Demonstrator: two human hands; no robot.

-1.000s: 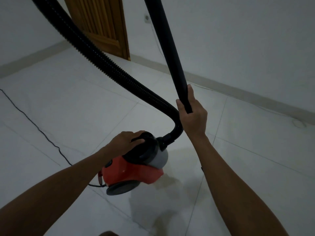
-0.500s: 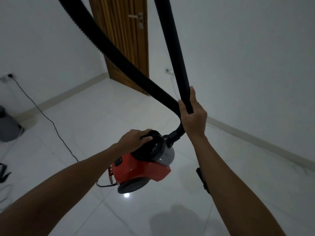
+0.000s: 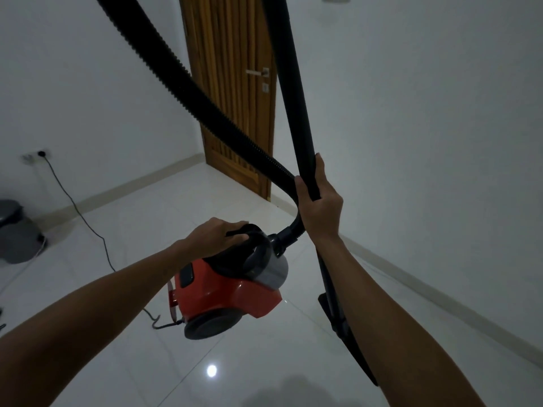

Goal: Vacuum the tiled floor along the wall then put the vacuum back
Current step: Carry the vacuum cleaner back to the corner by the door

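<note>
My left hand (image 3: 217,235) gripped the vacuum (image 3: 232,286) by its top handle, seemingly clear of the floor (image 3: 141,218) | right hand (image 3: 318,207) wrapped the rigid wand (image 3: 289,92) | body probably heavy, hose (image 3: 188,80) floppy

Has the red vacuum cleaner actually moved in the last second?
Cannot tell. The left hand grips the red vacuum cleaner, but the camera swung too: the wooden door and wall socket only now show.
</note>
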